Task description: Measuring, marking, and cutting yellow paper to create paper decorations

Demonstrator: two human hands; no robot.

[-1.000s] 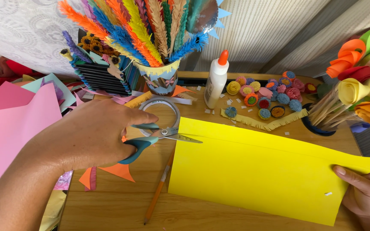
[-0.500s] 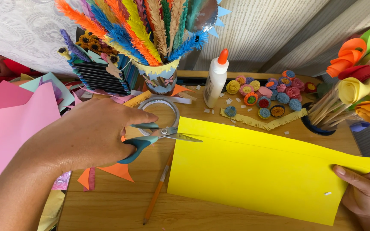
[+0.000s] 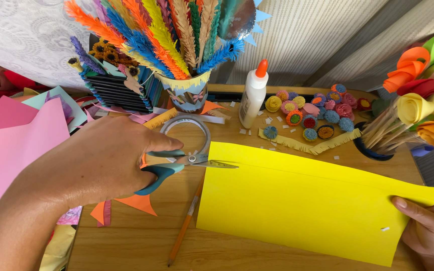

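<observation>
Scissors at yellow sheet edge, both hands engaged.

Pink paper [image 3: 11, 145] at 9 o'clock. Left hand [image 3: 101, 160], grip closed through the handles of the scissors [image 3: 177, 163], blades nearly shut on the sheet's left top edge. Pencil [image 3: 184, 228] on bench [image 3: 126, 246] at 6 o'clock. Glue [image 3: 252, 93] at 12 o'clock. Sheet [image 3: 302, 206] at centre-right; right hand [image 3: 430, 233], grip pinching its right corner, 4 o'clock.

Left hand [image 3: 94, 160]: holds teal scissors [image 3: 177, 163], blades seem in the paper's edge.
Right hand [image 3: 430, 233]: grips yellow paper [image 3: 302, 206] corner.
Table [image 3: 237, 133]: glue bottle [image 3: 253, 95], pencil [image 3: 186, 226].
</observation>
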